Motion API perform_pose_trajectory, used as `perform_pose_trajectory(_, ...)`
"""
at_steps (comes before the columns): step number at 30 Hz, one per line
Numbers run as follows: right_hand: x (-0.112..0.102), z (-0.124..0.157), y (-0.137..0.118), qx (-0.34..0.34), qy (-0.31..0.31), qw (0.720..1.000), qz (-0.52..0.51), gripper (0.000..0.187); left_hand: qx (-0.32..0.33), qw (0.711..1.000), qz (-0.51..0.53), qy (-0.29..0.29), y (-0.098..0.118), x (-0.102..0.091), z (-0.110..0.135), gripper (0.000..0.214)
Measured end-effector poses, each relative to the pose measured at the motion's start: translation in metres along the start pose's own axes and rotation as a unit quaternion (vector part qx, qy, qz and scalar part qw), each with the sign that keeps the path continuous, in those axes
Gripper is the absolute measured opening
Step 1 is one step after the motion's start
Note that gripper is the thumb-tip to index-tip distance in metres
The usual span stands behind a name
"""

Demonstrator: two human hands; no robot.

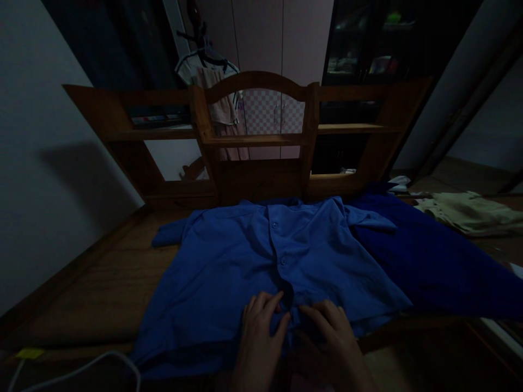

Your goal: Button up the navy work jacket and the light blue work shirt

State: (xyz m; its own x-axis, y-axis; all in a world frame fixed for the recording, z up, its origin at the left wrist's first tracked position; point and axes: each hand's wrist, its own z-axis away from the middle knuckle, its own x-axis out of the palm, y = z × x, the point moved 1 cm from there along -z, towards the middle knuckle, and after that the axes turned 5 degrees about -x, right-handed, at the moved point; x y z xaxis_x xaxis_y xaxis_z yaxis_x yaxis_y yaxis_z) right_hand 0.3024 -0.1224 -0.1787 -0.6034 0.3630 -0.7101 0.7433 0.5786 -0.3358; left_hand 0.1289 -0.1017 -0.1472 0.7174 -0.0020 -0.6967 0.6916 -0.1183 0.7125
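A blue button-up shirt (pixel 229 261) lies front side up on a wooden desk, its collar end toward the back and its hem hanging over the near edge. Two buttons show on the upper placket, which gapes lower down. At that gap, my left hand (pixel 261 321) pinches the placket edge between thumb and fingers. Just to its right, my right hand (pixel 329 326) has curled fingers on the other side of the same edge. Dim light hides its thumb and the lower placket. Both hands touch the shirt close to the hem.
Behind the shirt stands a wooden shelf unit (pixel 255 140). Darker blue cloth (pixel 420 261) lies at the right, with pale folded cloth (pixel 466 212) beyond it. A white cable (pixel 81 370) with a yellow tag (pixel 30 353) runs along the near left. A wall (pixel 61 179) bounds the left side.
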Motion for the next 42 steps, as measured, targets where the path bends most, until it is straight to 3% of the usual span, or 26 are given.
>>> perform_pose_trajectory(5, -0.012, -0.009, -0.002, 0.072, -0.047, 0.990, -0.108, 0.023, 0.003, 1.000, 0.000, 0.009, 0.003, 0.000, 0.002, 0.031)
perform_pose_trajectory(15, -0.029, -0.024, -0.002, 0.221, -0.037, 0.931, -0.288, 0.019, -0.009, 1.000, 0.026, 0.001, 0.010, -0.002, 0.008, 0.024)
perform_pose_trajectory(27, -0.038, -0.026, -0.003, 0.212, -0.029, 0.925, -0.313, 0.017, -0.068, 0.995, 0.076, -0.016, 0.026, 0.006, 0.007, 0.020)
perform_pose_trajectory(31, -0.043, -0.029, -0.010, 0.162, -0.029, 0.938, -0.305, 0.015, -0.073, 0.989, 0.125, -0.009, 0.031, 0.004, -0.002, 0.020)
perform_pose_trajectory(36, -0.029, -0.030, -0.012, 0.069, -0.041, 0.971, -0.224, 0.026, -0.069, 0.981, 0.179, -0.014, 0.018, 0.014, -0.006, 0.027)
perform_pose_trajectory(39, -0.023, -0.029, -0.013, 0.057, -0.036, 0.984, -0.167, 0.027, -0.067, 0.973, 0.219, -0.024, 0.010, 0.017, -0.005, 0.024)
perform_pose_trajectory(42, -0.025, -0.031, -0.016, 0.065, -0.025, 0.980, -0.184, 0.024, -0.065, 0.965, 0.252, -0.030, 0.009, 0.015, -0.005, 0.019)
